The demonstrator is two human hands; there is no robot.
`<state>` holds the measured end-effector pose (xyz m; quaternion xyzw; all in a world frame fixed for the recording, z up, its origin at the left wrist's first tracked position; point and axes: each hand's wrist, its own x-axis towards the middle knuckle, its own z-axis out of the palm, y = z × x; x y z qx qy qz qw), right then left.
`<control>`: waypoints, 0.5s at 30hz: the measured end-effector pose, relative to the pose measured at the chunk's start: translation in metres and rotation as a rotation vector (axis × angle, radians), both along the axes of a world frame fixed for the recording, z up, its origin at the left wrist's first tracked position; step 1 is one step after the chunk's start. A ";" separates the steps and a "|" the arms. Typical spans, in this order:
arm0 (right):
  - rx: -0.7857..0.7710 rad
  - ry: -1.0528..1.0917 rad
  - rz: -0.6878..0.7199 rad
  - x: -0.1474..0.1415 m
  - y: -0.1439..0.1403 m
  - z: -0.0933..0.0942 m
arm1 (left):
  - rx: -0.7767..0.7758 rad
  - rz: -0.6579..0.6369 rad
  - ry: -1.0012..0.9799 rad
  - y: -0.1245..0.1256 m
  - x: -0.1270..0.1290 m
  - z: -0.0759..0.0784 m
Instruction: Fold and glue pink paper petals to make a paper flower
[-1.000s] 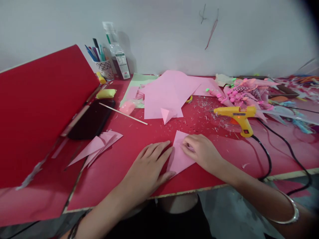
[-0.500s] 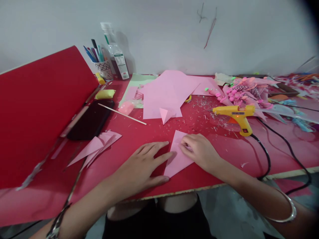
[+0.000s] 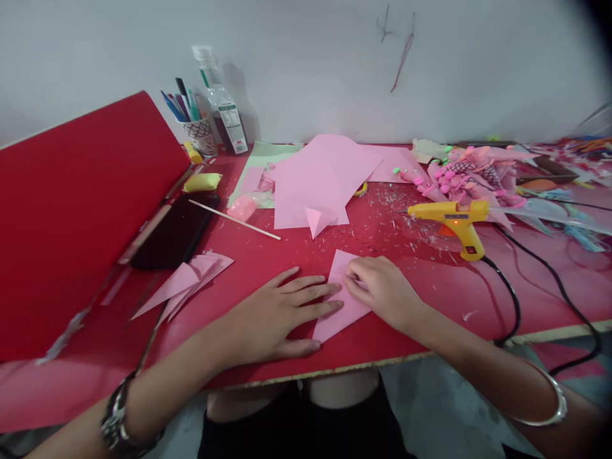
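Note:
A pink sheet of paper [image 3: 342, 312] lies near the front edge of the red table. My left hand [image 3: 277, 315] rests flat with fingers spread, its fingertips on the sheet's left side. My right hand [image 3: 380, 287] is closed, fingers curled and pressed together at the sheet's upper right part, covering that portion. Just beyond the sheet stands a small folded pink paper cone [image 3: 316, 221]. Several folded pink paper cones [image 3: 191, 280] lie to the left of my left hand.
A yellow glue gun [image 3: 454, 217], its light lit, lies at right with a black cord. Behind are large pink sheets [image 3: 315, 178] and decorated cones [image 3: 468, 172]. On the left are a phone [image 3: 167, 236], a thin stick [image 3: 234, 220], a pen cup [image 3: 198, 137] and a bottle [image 3: 229, 121].
My left hand has spread its fingers wider, and its fingertips have slid slightly right onto the pink sheet. My right hand and the sheet look almost unmoved.

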<state>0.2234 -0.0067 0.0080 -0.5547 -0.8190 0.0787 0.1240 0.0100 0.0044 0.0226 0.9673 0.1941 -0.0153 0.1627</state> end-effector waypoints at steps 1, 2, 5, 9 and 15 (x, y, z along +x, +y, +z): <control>-0.004 0.001 0.000 0.000 0.000 0.000 | -0.002 -0.002 0.006 0.001 0.000 0.000; -0.007 0.003 0.001 0.000 0.000 0.001 | -0.004 0.000 0.013 0.002 0.000 0.000; -0.010 0.002 0.001 0.000 0.000 0.001 | -0.009 0.000 0.012 0.004 -0.001 -0.001; -0.001 0.000 -0.006 0.000 -0.001 0.000 | -0.013 0.012 0.016 0.005 0.000 0.001; 0.165 -0.046 0.074 0.012 -0.006 0.003 | -0.032 0.031 0.052 0.006 0.001 0.006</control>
